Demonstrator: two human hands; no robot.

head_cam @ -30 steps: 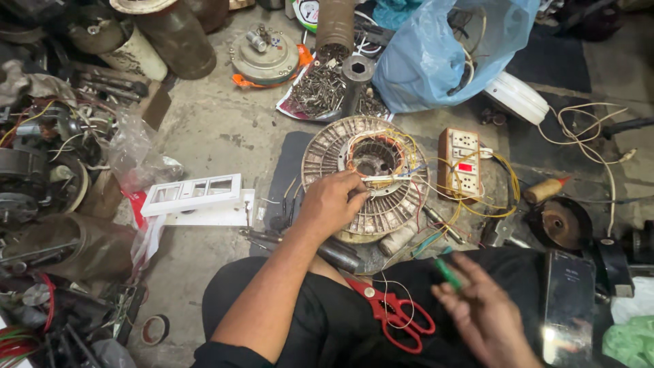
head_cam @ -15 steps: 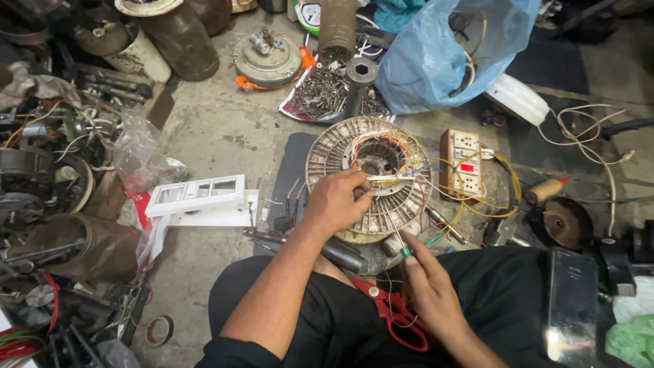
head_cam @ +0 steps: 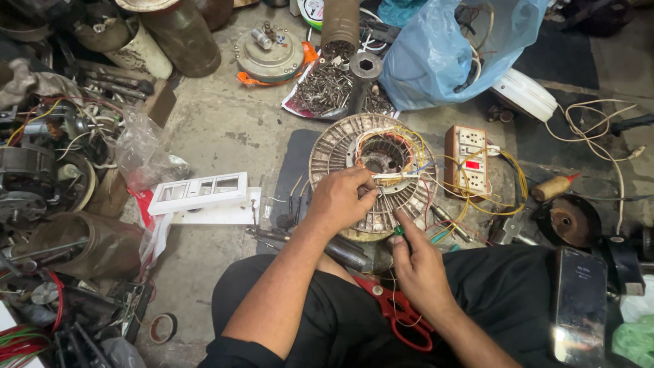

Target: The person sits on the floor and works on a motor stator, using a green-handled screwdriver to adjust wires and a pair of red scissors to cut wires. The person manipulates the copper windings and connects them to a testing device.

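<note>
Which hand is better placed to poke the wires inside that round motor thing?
Probably the right hand: it holds a green-handled tool at the round motor part, while the left hand pinches the wires.

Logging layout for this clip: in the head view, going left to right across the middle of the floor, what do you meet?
Clear plastic bag → white switch plate frame → left hand on the round motor stator → switch-and-socket board → wooden-handled tool.
</note>
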